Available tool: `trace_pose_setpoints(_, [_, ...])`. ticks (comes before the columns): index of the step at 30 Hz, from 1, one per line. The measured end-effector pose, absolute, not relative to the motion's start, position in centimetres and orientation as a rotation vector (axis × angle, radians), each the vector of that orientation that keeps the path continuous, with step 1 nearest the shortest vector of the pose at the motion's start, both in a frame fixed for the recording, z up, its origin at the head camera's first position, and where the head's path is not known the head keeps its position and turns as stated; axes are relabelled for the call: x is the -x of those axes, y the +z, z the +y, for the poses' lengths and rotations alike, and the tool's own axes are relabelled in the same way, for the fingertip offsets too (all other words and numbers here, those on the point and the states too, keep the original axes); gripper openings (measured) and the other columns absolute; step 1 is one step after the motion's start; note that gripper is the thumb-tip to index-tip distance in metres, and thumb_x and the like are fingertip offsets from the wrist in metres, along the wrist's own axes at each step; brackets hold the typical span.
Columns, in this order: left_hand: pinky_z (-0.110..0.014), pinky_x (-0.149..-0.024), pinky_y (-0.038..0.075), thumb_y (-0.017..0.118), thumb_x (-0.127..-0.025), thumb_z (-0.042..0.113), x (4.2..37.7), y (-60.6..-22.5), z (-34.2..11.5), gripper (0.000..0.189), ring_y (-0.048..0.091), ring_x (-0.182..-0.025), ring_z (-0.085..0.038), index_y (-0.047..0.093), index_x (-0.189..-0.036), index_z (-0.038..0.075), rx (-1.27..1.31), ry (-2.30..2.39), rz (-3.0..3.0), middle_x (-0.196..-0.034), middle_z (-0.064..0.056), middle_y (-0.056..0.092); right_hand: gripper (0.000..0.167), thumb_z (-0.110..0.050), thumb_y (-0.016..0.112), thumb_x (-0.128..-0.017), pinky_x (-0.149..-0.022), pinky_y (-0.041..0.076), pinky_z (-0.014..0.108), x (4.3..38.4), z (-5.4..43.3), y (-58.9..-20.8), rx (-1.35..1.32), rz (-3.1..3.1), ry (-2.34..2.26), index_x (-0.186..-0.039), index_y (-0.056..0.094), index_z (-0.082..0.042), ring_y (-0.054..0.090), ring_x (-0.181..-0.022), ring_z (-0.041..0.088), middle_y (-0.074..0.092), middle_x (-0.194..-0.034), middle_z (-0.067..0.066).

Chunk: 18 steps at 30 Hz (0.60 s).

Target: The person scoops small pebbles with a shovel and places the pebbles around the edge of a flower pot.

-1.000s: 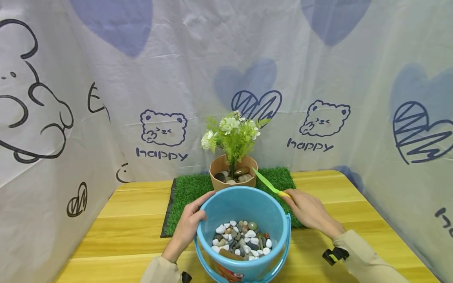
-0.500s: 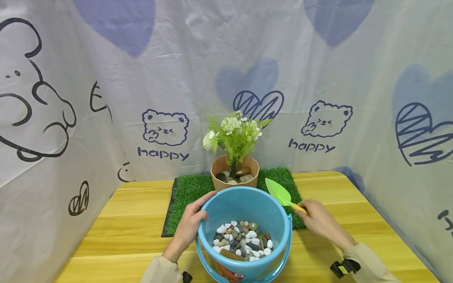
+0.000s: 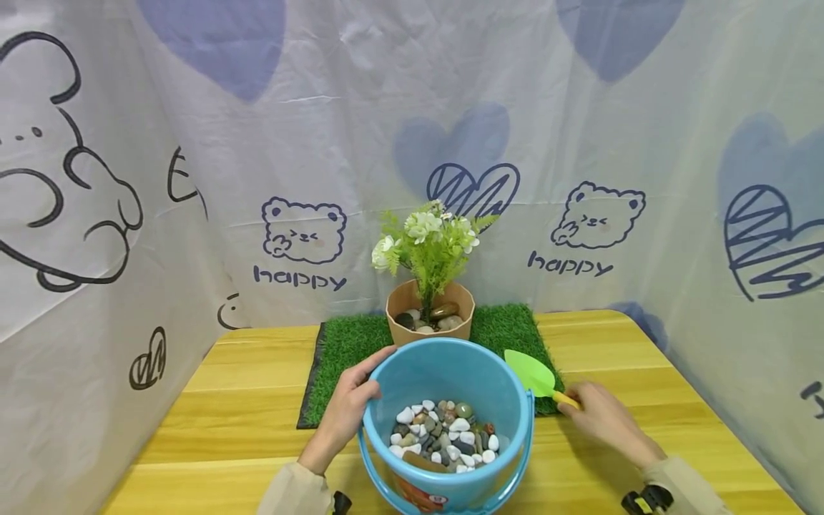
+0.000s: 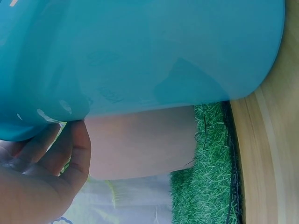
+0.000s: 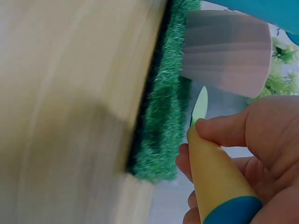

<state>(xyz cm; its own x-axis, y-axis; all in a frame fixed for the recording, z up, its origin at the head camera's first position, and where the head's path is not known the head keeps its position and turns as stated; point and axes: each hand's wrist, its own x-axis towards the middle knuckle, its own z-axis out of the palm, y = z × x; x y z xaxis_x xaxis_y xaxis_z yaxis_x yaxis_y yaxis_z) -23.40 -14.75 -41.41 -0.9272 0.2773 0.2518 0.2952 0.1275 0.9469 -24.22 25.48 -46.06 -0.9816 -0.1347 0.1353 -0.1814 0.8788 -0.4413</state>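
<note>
A blue bucket with its handle hanging down stands near the table's front, and white, grey and brown pebbles cover its bottom. My left hand grips the bucket's left rim, thumb over the edge; in the left wrist view, its fingers press against the outer wall. On the bucket's right, my right hand holds a toy trowel by its yellow handle, thumb along the grip. The trowel's green blade points back and left, beside the bucket's rim and over the grass mat.
Behind the bucket, a tan flowerpot with larger stones and a white-flowered plant stands on a green artificial grass mat. The wooden table is enclosed by printed white curtains at the back and sides.
My right hand has drawn the trowel to the right and toward me, away from the flowerpot, and its blade has turned to show its broad face. The left hand keeps its grip.
</note>
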Motion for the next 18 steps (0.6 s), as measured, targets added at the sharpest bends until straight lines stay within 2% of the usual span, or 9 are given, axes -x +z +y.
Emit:
trace_pose_setpoints(7, [-0.042, -0.084, 0.057, 0.042, -0.081, 0.000, 23.4, -41.4, -14.7, 0.067, 0.063, -0.114, -0.038, 0.050, -0.144, 0.022, 0.580, -1.977, -2.353, -0.139, -0.016, 0.057, 0.022, -0.018, 0.065, -0.089, -0.055, 0.031, 0.030, 23.6, 26.2, -47.0, -0.203, -2.974, 0.688, -0.071, 0.054, -0.014, 0.040, -0.059, 0.015, 0.044, -0.063, 0.000])
trace_pose_setpoints(11, [-0.042, -0.082, 0.058, 0.043, -0.080, 0.000, 23.4, -41.4, -14.7, 0.067, 0.064, -0.112, -0.039, 0.051, -0.144, 0.022, 0.581, -1.970, -2.351, -0.137, -0.018, 0.058, 0.022, -0.020, 0.065, -0.089, -0.054, 0.031, 0.030, 23.1, 26.4, -47.5, -0.190, -2.980, 0.699, -0.071, 0.054, -0.014, 0.039, -0.058, 0.015, 0.042, -0.062, 0.000])
trace_pose_setpoints(18, [-0.044, -0.082, 0.058, 0.043, -0.081, 0.001, 23.4, -41.4, -14.7, 0.067, 0.064, -0.112, -0.039, 0.050, -0.145, 0.020, 0.575, -1.966, -2.355, -0.138, -0.017, 0.057, 0.027, -0.021, 0.070, -0.085, -0.052, 0.027, 0.025, 22.8, 26.0, -48.2, -0.164, -3.005, 0.699, -0.065, 0.052, -0.014, 0.032, -0.052, 0.011, 0.033, -0.056, -0.004])
